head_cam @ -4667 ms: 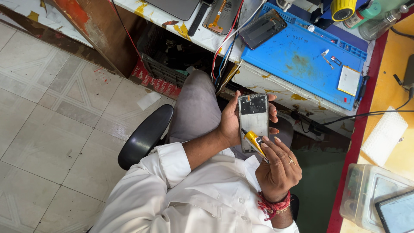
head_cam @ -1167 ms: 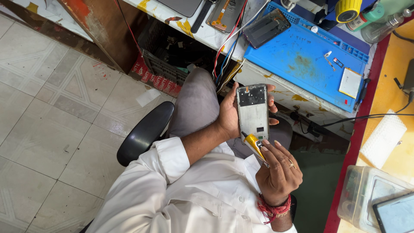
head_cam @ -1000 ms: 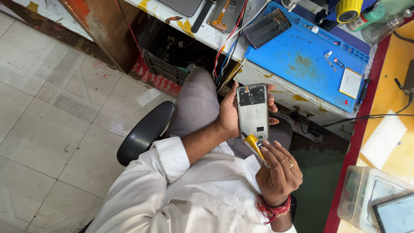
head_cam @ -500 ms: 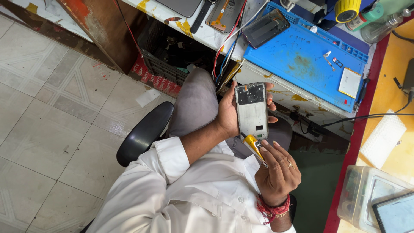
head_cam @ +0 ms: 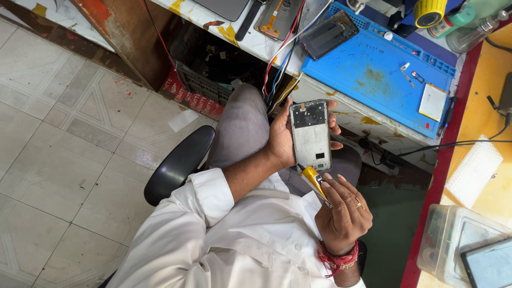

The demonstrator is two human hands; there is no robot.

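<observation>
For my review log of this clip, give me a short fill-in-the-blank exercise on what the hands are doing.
1. The left hand holds an opened ____ with its back cover off.
2. The right hand grips a tool with a ____ handle.
3. The work mat on the bench is ____.

Missing words: phone; yellow; blue

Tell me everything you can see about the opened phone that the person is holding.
The opened phone is a slim grey rectangle with its back cover off. A dark, busy section of parts fills the end away from the person; below it lies a pale metal-looking plate with a small dark cut-out. The left hand grips it by its long edges, above the lap. The yellow-handled tool in the right hand meets its near end.
</observation>
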